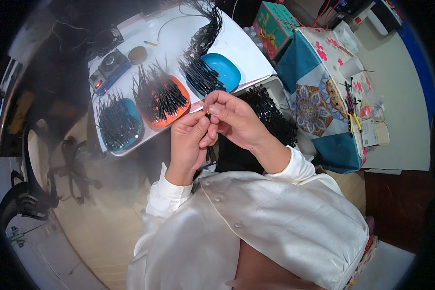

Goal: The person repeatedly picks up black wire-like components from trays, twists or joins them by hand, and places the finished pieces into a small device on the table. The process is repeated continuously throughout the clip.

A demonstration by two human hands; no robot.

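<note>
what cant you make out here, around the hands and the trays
- Head view: the thin black piece pinched between the left hand and right hand is mostly covered by fingers.
- The pieces heaped on the orange tray are too small to identify.
- The scene's rim is dark and blurred.

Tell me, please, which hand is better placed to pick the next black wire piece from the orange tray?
Probably the left hand: it sits on the side nearer the orange tray, which lies up and to its left. The right hand is closer to the blue tray. Both hands are pinching a small black wire piece together now.

White worktable (241, 46) — wooden floor (96, 227) (patterned cloth (314, 96) nearby).
</note>
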